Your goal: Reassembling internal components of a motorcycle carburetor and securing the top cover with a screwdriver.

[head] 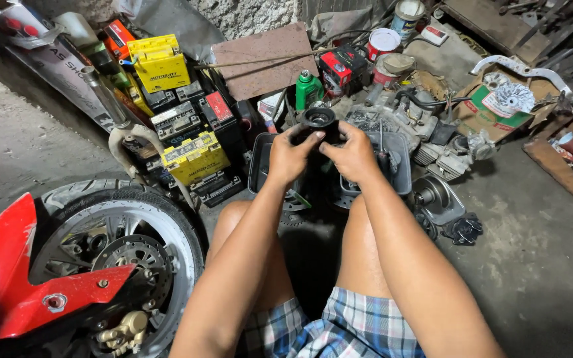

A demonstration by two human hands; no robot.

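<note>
Both hands are gripping a black, round, ring-shaped metal part (319,122), lifted above the knees at the scene's centre. The left hand (288,156) is curling around its left side, fingers pinching the rim; the right hand (351,154) is wrapping the right side the same way. Just beyond them a grey plastic tray (400,174) is sitting on the concrete floor (532,252). To the near left, a motorcycle front wheel (111,252) with red fender is standing; yellow batteries (195,156) are stacking far left.
</note>
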